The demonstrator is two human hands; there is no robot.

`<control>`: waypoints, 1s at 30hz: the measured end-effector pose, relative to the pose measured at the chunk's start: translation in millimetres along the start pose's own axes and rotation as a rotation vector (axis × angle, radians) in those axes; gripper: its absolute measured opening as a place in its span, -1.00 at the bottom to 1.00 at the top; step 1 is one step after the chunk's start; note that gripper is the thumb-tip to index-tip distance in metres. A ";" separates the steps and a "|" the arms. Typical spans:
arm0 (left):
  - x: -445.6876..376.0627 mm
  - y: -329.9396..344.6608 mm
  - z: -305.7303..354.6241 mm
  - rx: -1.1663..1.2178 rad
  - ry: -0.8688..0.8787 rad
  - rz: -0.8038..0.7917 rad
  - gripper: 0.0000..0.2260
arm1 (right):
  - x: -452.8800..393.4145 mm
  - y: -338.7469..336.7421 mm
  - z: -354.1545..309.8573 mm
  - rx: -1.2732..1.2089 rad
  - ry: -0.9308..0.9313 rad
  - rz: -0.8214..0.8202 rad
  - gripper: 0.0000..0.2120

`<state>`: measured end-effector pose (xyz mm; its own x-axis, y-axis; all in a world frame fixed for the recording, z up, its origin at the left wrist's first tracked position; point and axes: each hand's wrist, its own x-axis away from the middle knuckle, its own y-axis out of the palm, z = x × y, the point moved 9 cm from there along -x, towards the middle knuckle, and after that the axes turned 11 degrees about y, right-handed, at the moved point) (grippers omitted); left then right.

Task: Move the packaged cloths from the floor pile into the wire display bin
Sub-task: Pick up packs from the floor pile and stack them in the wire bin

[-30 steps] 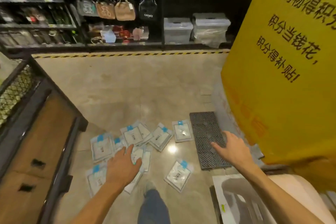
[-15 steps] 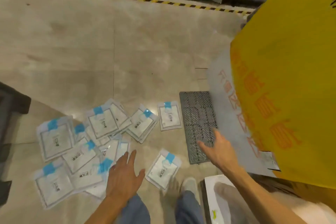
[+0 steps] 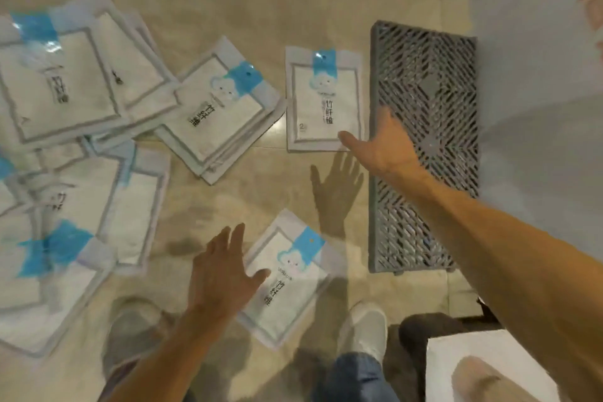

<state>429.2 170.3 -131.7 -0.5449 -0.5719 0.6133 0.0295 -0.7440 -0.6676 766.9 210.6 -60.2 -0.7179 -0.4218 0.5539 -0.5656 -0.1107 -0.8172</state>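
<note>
Both hands reach down over packets scattered on the floor, and neither holds anything yet. The right hand [image 3: 385, 143] is flat with fingers straight and thumb spread wide. Its thumb tip lies at the lower right corner of the upright packet [image 3: 324, 101], whose long axis runs straight away from the person; the packet lies just left of the thumb. The fingers point ahead along the gap between that packet and the grate [image 3: 427, 140], which sits just right of the fingers. Whether the thumb actually touches the wrapper cannot be told.

The left hand [image 3: 222, 271] is also flat, fingers straight and close together, thumb out to the right. Its thumb tip lies over the left edge of the near packet [image 3: 287, 277], which sits just right of the palm and is tilted, its blue tab end pointing up and right. The main pile [image 3: 65, 157] lies left of and beyond those fingers.

Each hand seems nearest its own packet, so the next move likely closes thumb against fingers across a packet edge. The wire bin is out of view.
</note>
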 end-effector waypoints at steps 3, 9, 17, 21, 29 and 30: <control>-22.3 58.9 -3.6 -0.027 0.061 0.035 0.01 | -46.4 44.5 15.0 -0.069 0.028 0.013 -0.14; -45.2 70.5 -12.0 -0.037 0.044 0.222 -0.15 | -99.8 68.4 28.8 -0.109 0.089 0.127 -0.08; -91.3 11.3 -45.9 0.349 -0.257 0.277 -0.50 | -119.7 71.6 6.3 0.056 0.219 0.178 0.09; -99.6 -2.0 -57.3 0.534 -0.182 0.285 -0.74 | -129.7 76.4 13.5 -0.179 0.299 0.013 0.01; -56.5 -73.0 -61.7 1.097 -0.091 0.328 -0.62 | -89.4 57.8 40.0 -0.924 0.229 -0.295 -0.55; -50.1 -85.4 -66.0 1.135 -0.118 0.349 -0.60 | -77.5 46.6 43.0 -0.943 0.214 -0.309 -0.57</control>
<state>398.7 285.3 -133.2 -0.2819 -0.7881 0.5472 0.9172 -0.3886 -0.0872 813.6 199.4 -148.0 -0.4909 -0.3144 0.8125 -0.7621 0.6069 -0.2256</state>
